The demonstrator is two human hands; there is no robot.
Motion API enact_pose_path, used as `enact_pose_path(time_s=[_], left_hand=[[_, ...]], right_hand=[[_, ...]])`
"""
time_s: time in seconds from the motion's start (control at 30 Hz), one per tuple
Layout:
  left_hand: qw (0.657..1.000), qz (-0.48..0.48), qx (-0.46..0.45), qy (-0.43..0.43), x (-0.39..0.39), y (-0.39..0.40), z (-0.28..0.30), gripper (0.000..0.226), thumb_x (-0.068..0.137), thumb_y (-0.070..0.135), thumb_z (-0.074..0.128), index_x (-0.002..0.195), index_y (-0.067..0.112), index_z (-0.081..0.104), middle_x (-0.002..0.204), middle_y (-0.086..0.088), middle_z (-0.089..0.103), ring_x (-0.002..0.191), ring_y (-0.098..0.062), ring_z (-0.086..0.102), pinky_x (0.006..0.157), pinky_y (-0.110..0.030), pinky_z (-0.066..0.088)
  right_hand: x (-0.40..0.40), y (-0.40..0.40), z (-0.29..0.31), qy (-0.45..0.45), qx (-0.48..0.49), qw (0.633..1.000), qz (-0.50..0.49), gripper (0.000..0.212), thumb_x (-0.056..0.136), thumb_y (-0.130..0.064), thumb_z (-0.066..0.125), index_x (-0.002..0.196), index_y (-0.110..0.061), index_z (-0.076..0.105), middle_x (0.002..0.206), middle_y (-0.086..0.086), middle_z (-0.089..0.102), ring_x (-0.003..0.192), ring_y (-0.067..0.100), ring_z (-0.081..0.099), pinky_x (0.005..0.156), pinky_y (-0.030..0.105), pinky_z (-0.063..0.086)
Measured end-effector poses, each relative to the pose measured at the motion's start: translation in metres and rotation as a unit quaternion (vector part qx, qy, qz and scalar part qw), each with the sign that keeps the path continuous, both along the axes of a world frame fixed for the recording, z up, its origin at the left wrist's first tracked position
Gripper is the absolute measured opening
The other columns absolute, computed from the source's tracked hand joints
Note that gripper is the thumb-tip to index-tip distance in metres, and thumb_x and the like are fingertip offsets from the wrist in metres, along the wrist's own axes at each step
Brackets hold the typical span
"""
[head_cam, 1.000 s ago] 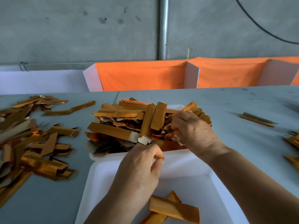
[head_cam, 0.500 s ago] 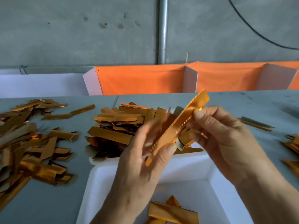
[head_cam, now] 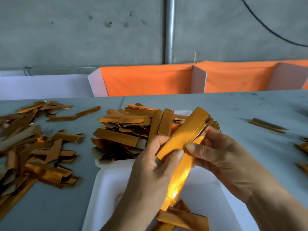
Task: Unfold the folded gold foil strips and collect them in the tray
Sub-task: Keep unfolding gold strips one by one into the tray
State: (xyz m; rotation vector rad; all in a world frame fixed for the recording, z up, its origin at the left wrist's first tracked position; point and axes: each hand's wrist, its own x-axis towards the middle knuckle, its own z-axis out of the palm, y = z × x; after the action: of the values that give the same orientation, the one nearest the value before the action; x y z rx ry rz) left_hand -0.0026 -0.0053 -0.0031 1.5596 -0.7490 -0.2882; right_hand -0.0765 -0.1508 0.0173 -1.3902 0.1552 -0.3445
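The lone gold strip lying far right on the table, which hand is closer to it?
Right. The right hand sits on the lone strip's side of the tray; the left hand is farther left.

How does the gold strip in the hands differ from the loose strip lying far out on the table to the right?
The held strip is gripped by both the left hand and the right hand, raised over the white tray; the far strip lies untouched on the table. The held strip looks wide, opened out and brightly lit; the far strip looks narrow and dull. Both are gold foil.
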Motion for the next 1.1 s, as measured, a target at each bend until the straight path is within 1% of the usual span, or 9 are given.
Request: enact_pose_path(time_s=[0.13, 0.33, 0.53, 0.67, 0.77, 0.83, 0.9, 0.97, 1.1], left_hand=[[0.987, 0.129, 0.009, -0.094, 0.002, -0.001, -0.001, 0.041, 0.062, 0.06, 0.059, 0.087, 0.029, 0.065, 0.1, 0.018, 0.06, 0.084, -0.006, 0.063, 0.059, -0.013, 0.05], [0.975, 0.127, -0.097, -0.157, -0.001, -0.001, 0.003, 0.01, 0.08, 0.035, 0.07, 0.082, 0.027, 0.065, 0.102, 0.016, 0.065, 0.092, -0.006, 0.066, 0.068, -0.01, 0.05], [0.963, 0.06, -0.232, 0.127, 0.006, 0.002, 0.009, 0.018, 0.075, 0.028, 0.069, 0.086, 0.015, 0.067, 0.083, -0.008, 0.074, 0.079, -0.025, 0.072, 0.06, -0.023, 0.054], [0.955, 0.028, -0.235, 0.176, 0.005, -0.001, 0.009, 0.027, 0.072, 0.022, 0.066, 0.094, 0.006, 0.063, 0.088, -0.011, 0.074, 0.081, -0.026, 0.072, 0.06, -0.021, 0.054], [0.952, 0.012, -0.233, 0.198, 0.006, -0.001, 0.008, 0.033, 0.07, 0.019, 0.067, 0.101, 0.008, 0.062, 0.091, -0.01, 0.074, 0.083, -0.027, 0.072, 0.062, -0.022, 0.055], [0.95, 0.004, -0.231, 0.21, 0.008, -0.001, 0.007, 0.037, 0.069, 0.019, 0.068, 0.103, 0.008, 0.062, 0.093, -0.01, 0.074, 0.083, -0.027, 0.072, 0.062, -0.022, 0.055], [0.951, 0.007, -0.228, 0.208, 0.008, -0.002, 0.006, 0.038, 0.068, 0.02, 0.069, 0.103, 0.008, 0.061, 0.093, -0.011, 0.074, 0.084, -0.027, 0.072, 0.063, -0.022, 0.055], [0.954, 0.018, -0.222, 0.199, 0.008, -0.003, 0.004, 0.035, 0.067, 0.022, 0.071, 0.098, 0.009, 0.063, 0.092, -0.012, 0.074, 0.082, -0.028, 0.072, 0.063, -0.023, 0.056], [0.968, 0.019, -0.169, 0.187, 0.006, -0.003, -0.002, 0.029, 0.056, 0.033, 0.074, 0.082, 0.02, 0.07, 0.086, -0.008, 0.074, 0.074, -0.022, 0.072, 0.059, -0.023, 0.054]], right_hand=[[-0.001, 0.001, 0.002, 0.037, -0.042, 0.997, -0.044, 0.034, 0.068, -0.012, 0.069, 0.101, -0.01, 0.066, 0.091, 0.012, 0.074, 0.083, 0.021, 0.072, 0.064, 0.024, 0.057], [-0.003, -0.004, 0.001, 0.089, -0.091, 0.991, -0.048, 0.02, 0.078, -0.009, 0.069, 0.097, -0.015, 0.068, 0.082, 0.007, 0.075, 0.074, 0.018, 0.072, 0.056, 0.018, 0.053], [0.009, -0.023, -0.012, 0.042, 0.079, 0.977, -0.195, 0.022, 0.086, 0.001, 0.062, 0.107, -0.004, 0.06, 0.088, 0.018, 0.072, 0.075, 0.025, 0.073, 0.06, 0.024, 0.057], [0.024, -0.025, -0.017, -0.004, 0.095, 0.975, -0.201, 0.024, 0.09, 0.006, 0.054, 0.11, -0.007, 0.061, 0.101, 0.014, 0.072, 0.089, 0.021, 0.072, 0.078, 0.028, 0.058], [0.026, -0.023, -0.021, 0.024, -0.026, 0.968, -0.248, 0.029, 0.094, -0.011, 0.058, 0.115, -0.029, 0.061, 0.119, 0.002, 0.066, 0.104, 0.018, 0.065, 0.095, 0.038, 0.049], [0.019, -0.024, -0.017, 0.07, -0.186, 0.921, -0.334, 0.041, 0.089, -0.04, 0.062, 0.128, -0.037, 0.051, 0.138, -0.001, 0.049, 0.1, 0.005, 0.059, 0.086, 0.03, 0.048], [0.008, -0.021, -0.01, 0.02, -0.19, 0.938, -0.29, 0.05, 0.076, -0.06, 0.062, 0.118, -0.034, 0.06, 0.13, -0.001, 0.058, 0.097, 0.005, 0.064, 0.079, 0.028, 0.05], [0.0, -0.01, -0.003, -0.014, -0.092, 0.988, -0.12, 0.054, 0.069, -0.063, 0.07, 0.107, -0.025, 0.07, 0.11, 0.001, 0.071, 0.097, 0.014, 0.069, 0.08, 0.033, 0.054], [0.003, 0.01, -0.002, -0.005, -0.056, 0.998, 0.007, 0.035, 0.072, -0.028, 0.081, 0.104, -0.016, 0.071, 0.096, 0.011, 0.074, 0.088, 0.024, 0.07, 0.076, 0.031, 0.057]])
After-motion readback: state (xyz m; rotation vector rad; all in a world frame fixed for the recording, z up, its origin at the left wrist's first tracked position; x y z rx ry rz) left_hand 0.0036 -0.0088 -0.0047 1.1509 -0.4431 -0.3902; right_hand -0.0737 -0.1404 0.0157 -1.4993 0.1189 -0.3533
